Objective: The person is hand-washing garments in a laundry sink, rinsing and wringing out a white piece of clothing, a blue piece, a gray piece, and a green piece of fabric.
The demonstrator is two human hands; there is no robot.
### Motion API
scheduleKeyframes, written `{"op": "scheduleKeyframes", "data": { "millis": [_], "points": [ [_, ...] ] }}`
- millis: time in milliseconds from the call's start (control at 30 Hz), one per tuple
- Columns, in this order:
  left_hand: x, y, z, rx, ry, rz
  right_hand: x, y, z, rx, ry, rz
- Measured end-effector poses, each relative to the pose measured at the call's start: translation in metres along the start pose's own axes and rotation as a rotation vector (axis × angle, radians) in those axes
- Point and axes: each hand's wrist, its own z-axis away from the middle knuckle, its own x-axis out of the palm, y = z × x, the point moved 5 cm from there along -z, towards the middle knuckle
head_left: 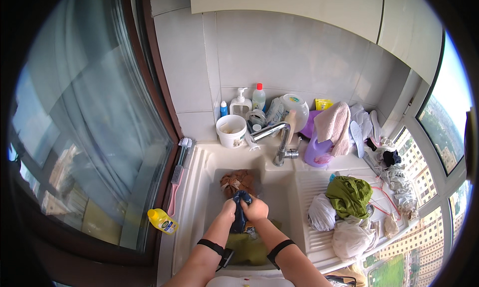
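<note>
Both my hands grip a dark navy cloth over the laundry sink (290, 204). My left hand (227, 211) clasps one side of the navy cloth (241, 212), and my right hand (256, 208) clasps the other, close together. Part of the cloth hangs down between my forearms. Just beyond my hands, a bunched brown cloth (236, 180) lies in the basin. Olive-green fabric (249, 249) lies in the basin below my wrists, partly hidden by my arms. The chrome faucet (282, 143) stands behind the basin, its spout pointing left.
Crumpled green cloth (348, 197) and white bundles (322, 212) cover the ribbed drainboard on the right. A white bucket (231, 131), pump bottle (240, 103) and purple jug (318, 152) line the back ledge. Brushes (176, 189) and a yellow bottle (163, 221) lie along the left edge beside the window.
</note>
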Motion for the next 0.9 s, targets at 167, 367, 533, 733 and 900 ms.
{"op": "scheduleKeyframes", "data": {
  "millis": [167, 367, 533, 733, 900],
  "points": [
    [-0.001, 0.057, 0.012, 0.305, -0.015, -0.717, -0.03, 0.044, -0.023, 0.148, -0.085, 0.22],
    [0.001, 0.036, 0.001, 0.35, -0.064, -1.535, -0.043, 0.052, -0.012, 0.238, -0.277, 0.816],
    [0.012, -0.038, -0.014, 0.11, -0.106, -1.887, 0.042, 0.064, 0.005, 0.051, -0.676, 0.605],
    [0.001, -0.04, -0.01, 0.119, -0.04, -1.826, 0.085, 0.126, 0.007, -0.011, -0.585, 0.575],
    [-0.008, -0.052, -0.038, 0.122, -0.039, -1.889, 0.117, 0.146, 0.001, -0.084, -0.456, 0.576]
  ]
}}
